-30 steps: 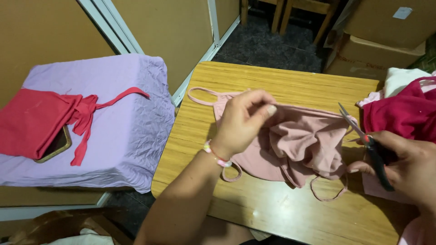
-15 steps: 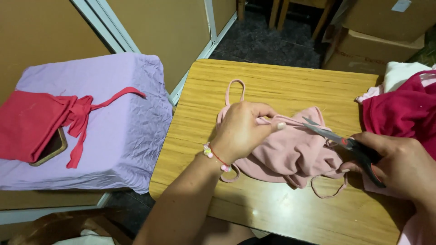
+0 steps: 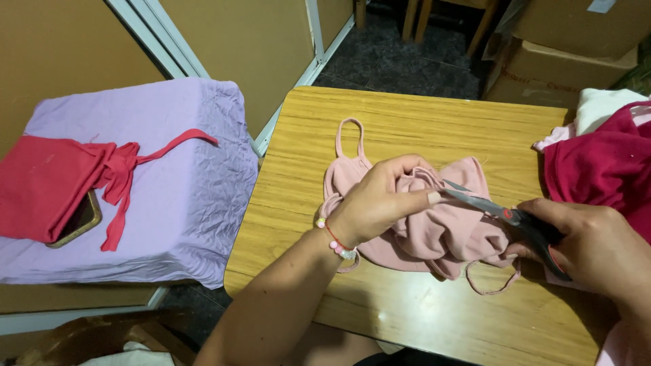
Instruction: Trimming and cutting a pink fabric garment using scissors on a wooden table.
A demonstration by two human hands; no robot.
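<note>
Left hand (image 3: 383, 203) fingers pinch bunched pink strappy cotton garment (image 3: 447, 227) mid-bench (image 3: 420, 115); right hand (image 3: 597, 247) grips grey-bladed scissors (image 3: 505, 215), tips touching fabric. Risk: blades near fingertips, possible nick.

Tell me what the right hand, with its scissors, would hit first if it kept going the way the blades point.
The right hand points its scissors left. Their tips already sit at the pink strappy top, close to the left hand's fingers, so bunched fabric comes first, probably; depth is hard to judge here.
</note>
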